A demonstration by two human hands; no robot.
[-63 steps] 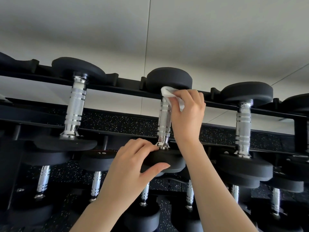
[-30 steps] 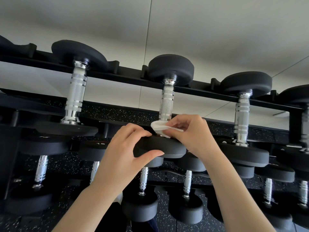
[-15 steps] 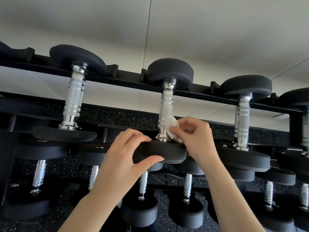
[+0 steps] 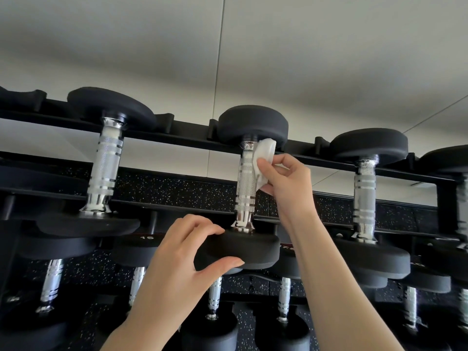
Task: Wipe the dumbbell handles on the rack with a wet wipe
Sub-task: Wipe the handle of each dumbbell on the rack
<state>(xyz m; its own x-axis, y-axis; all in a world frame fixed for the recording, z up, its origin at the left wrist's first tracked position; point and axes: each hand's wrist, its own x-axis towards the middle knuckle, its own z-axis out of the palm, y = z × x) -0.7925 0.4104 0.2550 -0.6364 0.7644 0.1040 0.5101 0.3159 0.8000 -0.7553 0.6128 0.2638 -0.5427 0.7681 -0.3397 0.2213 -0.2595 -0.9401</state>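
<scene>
Right hand [image 4: 286, 183] pinches the white wet wipe [image 4: 264, 158] high on the middle knurled chrome dumbbell handle [image 4: 246, 183], left hand [image 4: 177, 264] grips its black rubber lower head [image 4: 243, 249]; neighbouring handles on the black rack [image 4: 177, 135] look yet to do.

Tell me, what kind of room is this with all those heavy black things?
Most likely a gym, or a home workout room. A black rack holds rows of dumbbells with shiny metal handles, and the speckled black rubber flooring is typical of gyms. One has "15" printed on its end.

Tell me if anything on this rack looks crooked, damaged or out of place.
Nothing stands out. The dumbbells sit evenly on the rack. The right hand holds the wipe against the middle handle; the left hand grips its near end.
</scene>
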